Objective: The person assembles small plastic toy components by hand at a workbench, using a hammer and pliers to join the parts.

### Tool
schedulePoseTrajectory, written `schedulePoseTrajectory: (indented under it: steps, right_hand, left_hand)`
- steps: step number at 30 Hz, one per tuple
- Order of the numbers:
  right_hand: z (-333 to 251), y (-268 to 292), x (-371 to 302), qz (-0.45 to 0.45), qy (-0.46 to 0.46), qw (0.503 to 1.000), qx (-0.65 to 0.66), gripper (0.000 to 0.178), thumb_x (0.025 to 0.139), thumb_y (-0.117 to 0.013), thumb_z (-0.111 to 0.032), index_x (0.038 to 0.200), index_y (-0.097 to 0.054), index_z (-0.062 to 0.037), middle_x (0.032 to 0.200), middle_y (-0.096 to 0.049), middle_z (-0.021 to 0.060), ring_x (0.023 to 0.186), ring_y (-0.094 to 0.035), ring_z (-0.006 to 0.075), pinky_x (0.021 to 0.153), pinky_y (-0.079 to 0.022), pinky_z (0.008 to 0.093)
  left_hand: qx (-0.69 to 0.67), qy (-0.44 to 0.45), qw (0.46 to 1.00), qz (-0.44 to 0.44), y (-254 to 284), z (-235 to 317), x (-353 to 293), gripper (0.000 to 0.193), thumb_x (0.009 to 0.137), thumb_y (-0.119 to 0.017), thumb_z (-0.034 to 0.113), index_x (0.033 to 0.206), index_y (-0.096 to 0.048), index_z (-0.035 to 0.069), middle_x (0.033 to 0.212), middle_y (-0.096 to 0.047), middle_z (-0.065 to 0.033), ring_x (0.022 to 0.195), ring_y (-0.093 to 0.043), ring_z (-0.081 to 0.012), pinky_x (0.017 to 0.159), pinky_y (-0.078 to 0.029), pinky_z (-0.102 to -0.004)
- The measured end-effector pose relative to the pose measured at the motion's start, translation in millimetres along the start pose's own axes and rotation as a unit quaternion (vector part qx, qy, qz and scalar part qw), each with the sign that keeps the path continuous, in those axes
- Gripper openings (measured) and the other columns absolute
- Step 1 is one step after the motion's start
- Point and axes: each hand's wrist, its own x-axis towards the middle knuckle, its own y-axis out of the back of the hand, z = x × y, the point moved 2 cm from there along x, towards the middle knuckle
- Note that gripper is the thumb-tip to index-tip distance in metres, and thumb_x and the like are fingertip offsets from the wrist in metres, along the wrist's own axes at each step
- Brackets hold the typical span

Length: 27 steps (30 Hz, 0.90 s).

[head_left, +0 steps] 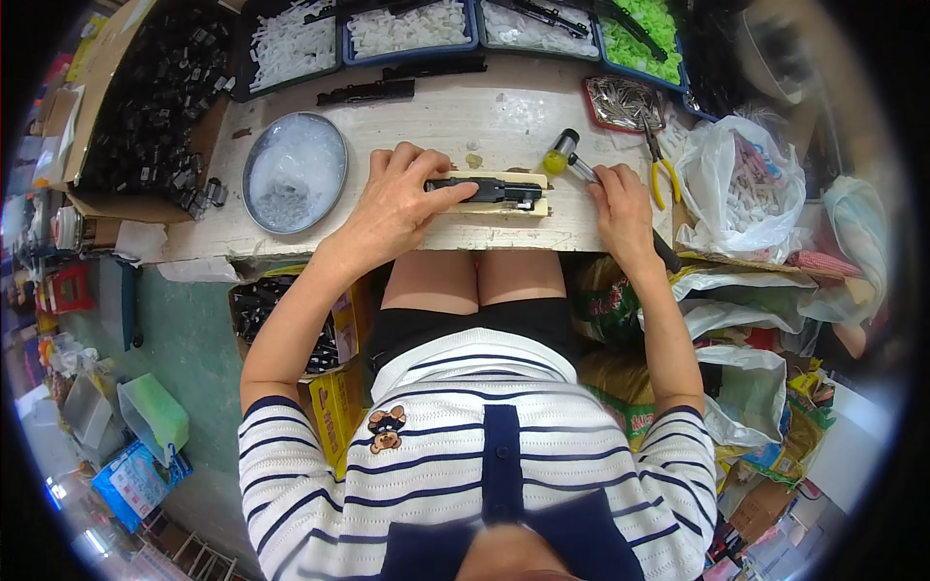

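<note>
My left hand (402, 194) lies flat on a long black plastic part (494, 189), pressing it onto a small wooden block (509, 206) at the front of the white worktable (484, 111). My right hand (620, 198) grips a small mallet (564, 155) with a yellow-and-black head; the head hovers just above the right end of the black part.
A round metal dish (294, 171) of clear bits sits left. Blue trays of white (407, 27) and green (644, 34) parts line the back. Yellow-handled pliers (659, 169), a red tray of metal pins (625, 102), a plastic bag (741, 184) and a box of black parts (160, 97) surround.
</note>
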Motion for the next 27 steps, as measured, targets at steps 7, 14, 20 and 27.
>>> schedulePoseTrajectory:
  steps: [7, 14, 20, 27]
  right_hand:
    - [-46.0, 37.2, -2.0, -0.02, -0.026, 0.975, 0.221, 0.014, 0.086, -0.054, -0.005, 0.098, -0.054, 0.001, 0.08, -0.054, 0.0176, 0.071, -0.057, 0.0366, 0.062, -0.046, 0.0415]
    - [-66.9, 47.0, 8.2, -0.158, 0.036, 0.987, 0.023, 0.025, 0.085, -0.055, -0.015, 0.109, -0.052, -0.0065, 0.078, -0.058, 0.0104, 0.062, -0.058, 0.032, 0.053, -0.047, 0.0427]
    - [-79.5, 57.0, 4.8, -0.064, 0.052, 0.995, 0.056, 0.016, 0.085, -0.053, -0.014, 0.1, -0.053, -0.0077, 0.075, -0.059, 0.0109, 0.06, -0.059, 0.031, 0.051, -0.047, 0.0423]
    - [-83.3, 63.1, 9.0, -0.051, 0.046, 0.996, 0.053, 0.021, 0.084, -0.055, -0.016, 0.105, -0.053, -0.0098, 0.074, -0.06, 0.01, 0.061, -0.061, 0.0304, 0.05, -0.047, 0.0434]
  left_hand:
    - [0.013, -0.018, 0.999, -0.045, 1.6, 6.4, 7.1, 0.062, 0.059, -0.06, -0.01, 0.112, -0.064, 0.023, 0.095, -0.052, -0.0062, 0.091, -0.045, -0.023, 0.081, -0.033, -0.0348]
    - [0.048, -0.021, 0.994, -0.1, 6.1, 12.0, 17.8, 0.058, 0.062, -0.06, -0.008, 0.111, -0.065, 0.022, 0.093, -0.051, -0.0062, 0.089, -0.045, -0.0218, 0.08, -0.033, -0.0342]
    - [0.08, -0.043, 0.993, -0.08, 7.5, 15.7, 17.1, 0.056, 0.063, -0.06, -0.008, 0.111, -0.065, 0.021, 0.093, -0.051, -0.0064, 0.089, -0.046, -0.0215, 0.079, -0.035, -0.0339]
    - [0.081, -0.017, 0.988, -0.131, 6.6, 19.1, 16.8, 0.05, 0.069, -0.058, -0.006, 0.111, -0.065, 0.02, 0.106, -0.054, -0.0101, 0.1, -0.047, -0.0247, 0.083, -0.036, -0.0397]
